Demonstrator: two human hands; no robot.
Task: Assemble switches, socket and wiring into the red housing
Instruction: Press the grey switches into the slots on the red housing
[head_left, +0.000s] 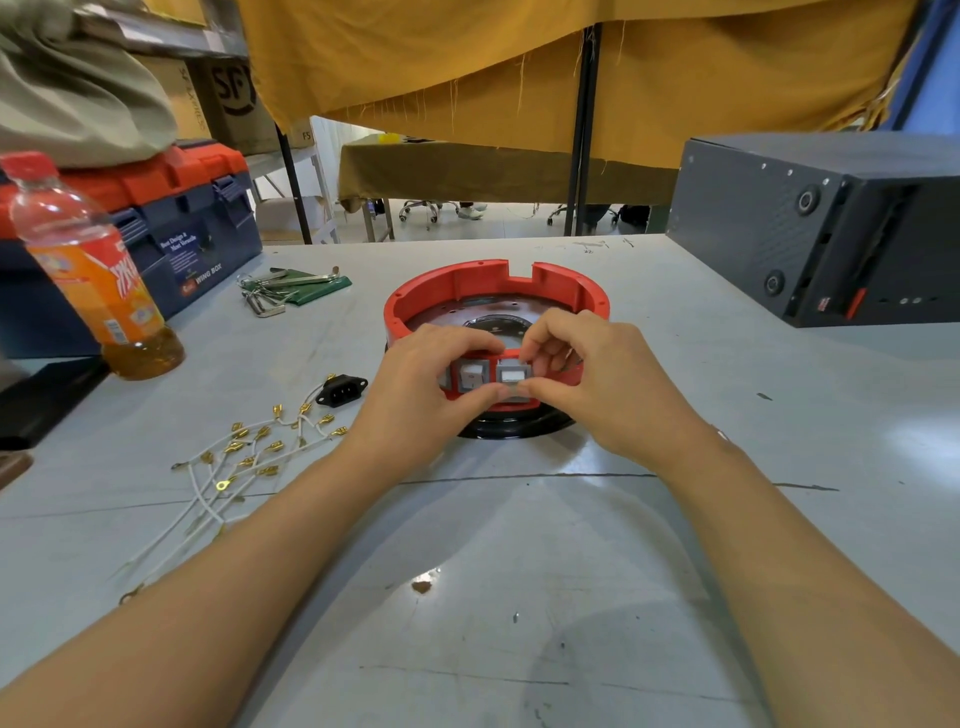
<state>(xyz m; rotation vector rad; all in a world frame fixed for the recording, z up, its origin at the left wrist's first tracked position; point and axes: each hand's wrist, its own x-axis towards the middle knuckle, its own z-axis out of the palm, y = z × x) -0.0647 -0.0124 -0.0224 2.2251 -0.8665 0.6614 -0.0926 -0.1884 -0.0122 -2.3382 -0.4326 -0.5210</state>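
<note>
Hands, left (421, 384) and right (597, 379), pinch a switch (511, 375) in the red housing (493, 291) on a scuffed grey table (519, 571).

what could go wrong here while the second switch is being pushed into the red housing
1. The right hand pinches the second switch at the red housing wall; pushed in tilted, it may jam or seat crooked.
2. The left hand grips the wall beside the first switch; its thumb could get pinched or knock that switch.
3. The loose wires and socket lie near the left forearm; a sweep could drag them off.
</note>
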